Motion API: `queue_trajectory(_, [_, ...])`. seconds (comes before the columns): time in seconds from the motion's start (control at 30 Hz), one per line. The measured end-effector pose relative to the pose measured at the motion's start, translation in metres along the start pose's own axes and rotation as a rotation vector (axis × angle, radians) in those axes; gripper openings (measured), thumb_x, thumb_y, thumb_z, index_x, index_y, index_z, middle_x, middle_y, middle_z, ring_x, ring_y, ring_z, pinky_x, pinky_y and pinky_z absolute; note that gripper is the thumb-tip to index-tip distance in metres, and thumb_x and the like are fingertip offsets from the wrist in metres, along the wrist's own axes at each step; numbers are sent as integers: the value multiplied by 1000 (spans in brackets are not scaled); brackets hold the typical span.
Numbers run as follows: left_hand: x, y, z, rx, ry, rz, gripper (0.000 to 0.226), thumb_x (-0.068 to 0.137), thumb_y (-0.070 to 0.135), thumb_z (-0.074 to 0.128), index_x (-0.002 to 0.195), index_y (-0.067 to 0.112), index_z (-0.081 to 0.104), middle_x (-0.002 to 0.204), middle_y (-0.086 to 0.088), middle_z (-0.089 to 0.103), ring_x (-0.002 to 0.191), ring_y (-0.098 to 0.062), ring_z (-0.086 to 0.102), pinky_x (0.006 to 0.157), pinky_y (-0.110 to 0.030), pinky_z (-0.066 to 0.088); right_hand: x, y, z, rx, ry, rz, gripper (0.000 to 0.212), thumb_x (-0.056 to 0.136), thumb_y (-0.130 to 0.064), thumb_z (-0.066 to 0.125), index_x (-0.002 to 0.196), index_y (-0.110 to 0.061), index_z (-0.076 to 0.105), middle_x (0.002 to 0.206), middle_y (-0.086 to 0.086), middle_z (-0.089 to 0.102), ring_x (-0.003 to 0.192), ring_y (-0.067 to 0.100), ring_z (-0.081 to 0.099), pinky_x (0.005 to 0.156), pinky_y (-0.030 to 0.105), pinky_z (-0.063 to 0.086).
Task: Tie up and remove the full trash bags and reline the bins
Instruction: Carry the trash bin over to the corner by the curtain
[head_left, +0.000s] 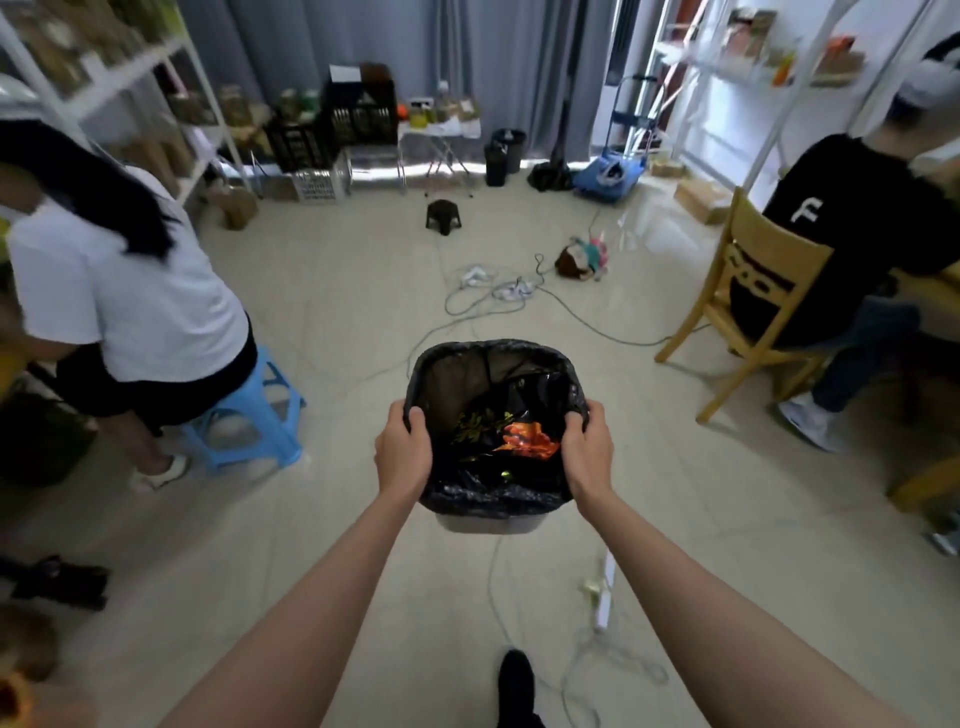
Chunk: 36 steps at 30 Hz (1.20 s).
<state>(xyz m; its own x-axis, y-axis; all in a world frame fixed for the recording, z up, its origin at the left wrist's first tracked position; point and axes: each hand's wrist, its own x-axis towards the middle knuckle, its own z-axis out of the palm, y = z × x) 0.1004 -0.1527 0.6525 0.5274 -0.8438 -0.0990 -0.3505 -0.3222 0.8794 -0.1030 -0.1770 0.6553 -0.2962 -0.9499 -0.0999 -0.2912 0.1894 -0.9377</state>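
1. At the left edge of the floor (322, 291), a person in a white shirt (124, 291) sits on a blue stool (249, 421), back turned to the camera.
2. The left hand (402, 449) grips the left rim of the bin (488, 522); the thumb lies along the outside and the fingers curl over the edge, pinching the black trash bag (483, 493) against it.
3. The bin sits between the two hands, above the middle of the floor. Whether it rests on the floor or is lifted, I cannot tell. Its liner is folded over the rim, and crumpled black plastic and an orange wrapper (530, 439) lie inside.
4. The right hand (587, 452) grips the right rim the same way, fingertips hooked inside over the bag.
5. White cables (498, 291) trail across the floor beyond the bin.
6. At the right edge, a person in a black shirt (841, 234) sits on a wooden chair (748, 291).
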Motion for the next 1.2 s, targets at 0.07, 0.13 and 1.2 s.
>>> queue_trajectory(0.07, [28, 19, -1, 12, 10, -2, 29, 101, 35, 32, 113, 19, 53, 112, -7, 62, 107, -31, 54, 91, -41, 41, 26, -21, 11, -6, -1, -7, 23, 95, -26, 40, 114, -21, 51, 111, 8, 59, 107, 27, 53, 96, 46, 42])
queue_trajectory(0.13, [60, 38, 3, 16, 22, -8, 31, 101, 35, 32, 116, 18, 53, 114, -9, 61, 110, -33, 53, 92, -42, 41, 57, -41, 22, -6, -2, -17, 21, 95, -25, 40, 112, -19, 51, 111, 9, 59, 105, 29, 53, 92, 43, 43])
queue_trajectory(1.2, [701, 243, 38, -64, 38, 107, 31, 96, 38, 33, 108, 22, 56, 104, -5, 61, 99, -28, 54, 84, -40, 41, 567, -322, 354, 78, 55, -58, 20, 97, -26, 39, 111, -19, 52, 98, 1, 55, 95, 20, 49, 82, 36, 36])
